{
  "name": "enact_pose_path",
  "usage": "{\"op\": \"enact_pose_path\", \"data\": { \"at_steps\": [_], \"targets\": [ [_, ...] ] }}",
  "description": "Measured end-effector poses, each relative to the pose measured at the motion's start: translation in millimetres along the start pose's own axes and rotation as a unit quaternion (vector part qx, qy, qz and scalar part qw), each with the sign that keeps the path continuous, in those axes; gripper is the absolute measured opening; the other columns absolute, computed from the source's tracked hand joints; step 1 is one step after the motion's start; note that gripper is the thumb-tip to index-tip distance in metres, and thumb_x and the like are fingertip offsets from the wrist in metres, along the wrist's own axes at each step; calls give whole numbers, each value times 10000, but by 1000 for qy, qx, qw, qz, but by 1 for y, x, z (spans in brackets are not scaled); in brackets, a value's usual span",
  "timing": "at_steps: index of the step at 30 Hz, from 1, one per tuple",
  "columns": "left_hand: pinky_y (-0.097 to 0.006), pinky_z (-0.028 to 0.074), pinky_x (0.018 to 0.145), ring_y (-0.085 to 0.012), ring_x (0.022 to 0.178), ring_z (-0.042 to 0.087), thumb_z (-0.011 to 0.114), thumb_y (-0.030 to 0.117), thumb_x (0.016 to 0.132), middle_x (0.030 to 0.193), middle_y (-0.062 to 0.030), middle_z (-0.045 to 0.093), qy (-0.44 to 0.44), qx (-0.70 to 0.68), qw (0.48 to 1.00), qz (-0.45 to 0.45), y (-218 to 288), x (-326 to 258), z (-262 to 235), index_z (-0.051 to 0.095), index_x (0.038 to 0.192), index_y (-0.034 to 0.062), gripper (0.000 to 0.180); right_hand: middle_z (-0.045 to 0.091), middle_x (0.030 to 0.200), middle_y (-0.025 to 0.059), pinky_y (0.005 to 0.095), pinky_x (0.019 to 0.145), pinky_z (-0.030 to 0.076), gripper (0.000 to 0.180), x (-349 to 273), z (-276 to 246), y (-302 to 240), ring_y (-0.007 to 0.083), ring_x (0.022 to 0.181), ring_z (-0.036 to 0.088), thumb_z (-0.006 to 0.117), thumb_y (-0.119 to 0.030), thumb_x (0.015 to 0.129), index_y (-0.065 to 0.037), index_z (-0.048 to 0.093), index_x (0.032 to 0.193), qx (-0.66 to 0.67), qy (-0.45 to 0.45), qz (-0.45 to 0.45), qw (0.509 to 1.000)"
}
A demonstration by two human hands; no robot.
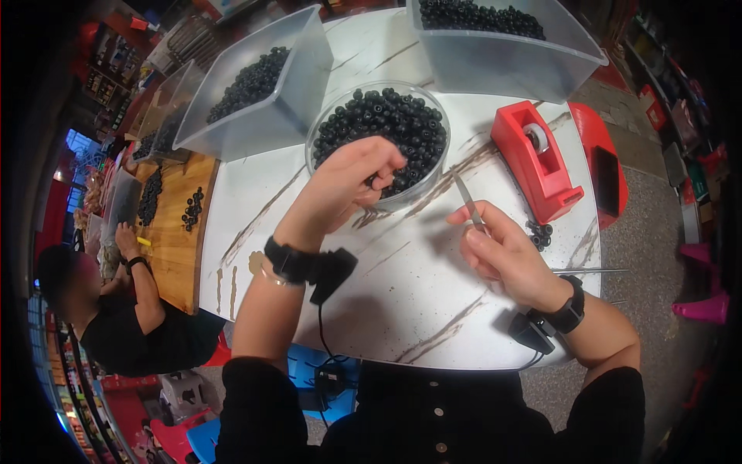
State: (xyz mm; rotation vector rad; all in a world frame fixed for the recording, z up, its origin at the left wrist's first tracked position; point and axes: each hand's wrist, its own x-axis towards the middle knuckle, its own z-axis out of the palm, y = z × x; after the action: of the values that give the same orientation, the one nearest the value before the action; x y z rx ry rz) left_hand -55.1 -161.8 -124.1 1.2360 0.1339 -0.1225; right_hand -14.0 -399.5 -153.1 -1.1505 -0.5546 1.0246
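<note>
My left hand is closed, its fingers curled over the near edge of a clear round tub heaped with small black round pieces, some showing a hole in the middle. Whatever its fingertips hold, if anything, is hidden. Between the thumb and fingers of my right hand is a thin pointed metal blade, its tip slanting up and left toward the tub. That hand hovers over the white table with brown streaks. A few black pieces lie just beyond its knuckles.
Right of the tub stands a red tape dispenser, beside a red object with a dark phone-like slab. Translucent bins of black pieces stand farther back. At left, another person works at a wooden table.
</note>
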Motion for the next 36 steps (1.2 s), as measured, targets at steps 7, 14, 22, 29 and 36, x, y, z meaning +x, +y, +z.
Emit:
{"op": "enact_pose_path", "data": {
  "at_steps": [7,14,22,29,36],
  "targets": [
    [-215,287,463,-30,522,347,608,150,782,541,50,397,7,547,836,46,-11,35,-8,549,823,21,148,389,616,-38,150,397,205,242,2,-1,0,9,452,262,402,-194,907,-64,415,1110,6,7,-3,1000],
    [-213,276,446,-27,500,340,612,146,775,521,55,406,-29,523,852,11,-11,42,-10,572,766,16,136,430,631,-40,155,417,218,242,3,-5,1,1,480,284,438,-174,904,-59,420,1117,29,8,2,1000],
    [-181,272,448,-18,530,338,552,177,834,630,58,448,-2,320,947,-6,-7,32,-2,540,817,44,134,430,632,-43,154,424,226,240,2,-1,-2,1,484,289,437,-173,904,-56,423,1114,22,12,5,1000],
    [-125,260,428,-19,503,330,495,227,859,845,-149,556,-132,-142,979,65,-8,-17,32,382,844,83,184,417,620,-47,154,425,226,240,1,-4,1,1,486,293,434,-177,905,-51,425,1109,43,5,0,999],
    [-118,276,487,-13,537,311,482,100,835,922,-184,553,-90,-165,982,-20,-46,-27,43,386,903,84,118,420,619,-46,156,434,234,240,2,-3,2,-1,492,300,443,-187,902,-50,434,1099,30,28,-1,999]
  ]
}}
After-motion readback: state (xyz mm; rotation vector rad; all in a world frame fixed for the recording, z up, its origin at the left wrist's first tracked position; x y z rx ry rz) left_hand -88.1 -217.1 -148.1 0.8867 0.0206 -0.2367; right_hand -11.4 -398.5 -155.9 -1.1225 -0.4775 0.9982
